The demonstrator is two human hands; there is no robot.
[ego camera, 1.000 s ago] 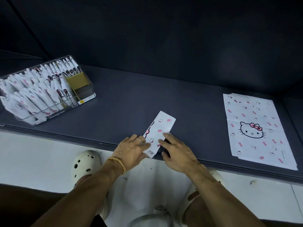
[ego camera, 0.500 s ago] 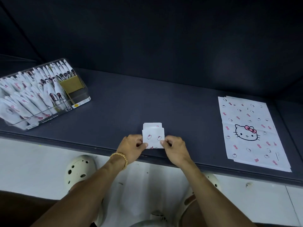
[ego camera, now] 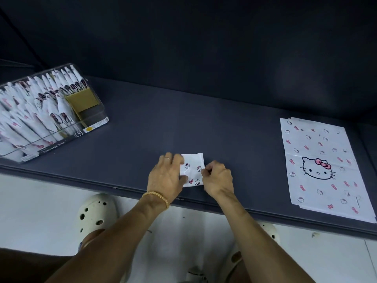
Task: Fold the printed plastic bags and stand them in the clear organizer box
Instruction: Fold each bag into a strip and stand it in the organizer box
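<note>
A small folded white bag with pink bows and cat faces (ego camera: 193, 170) lies near the front edge of the dark table. My left hand (ego camera: 168, 177) holds its left side, thumb on top and fingers over the upper left corner. My right hand (ego camera: 217, 178) pinches its right edge with curled fingers. The clear organizer box (ego camera: 95, 119) stands at the far left, filled with several upright folded bags. A stack of flat printed bags (ego camera: 322, 166) lies at the right.
A tan divider (ego camera: 82, 100) stands in the box's right end with a small gap beside it. The dark table (ego camera: 183, 123) has a dark wall behind it. White clogs (ego camera: 95, 211) and a pale floor show below the table edge.
The long folded strip was folded over into a small square packet. My hands moved from pressing its near end to holding its two sides, the left now covering the upper left corner.
</note>
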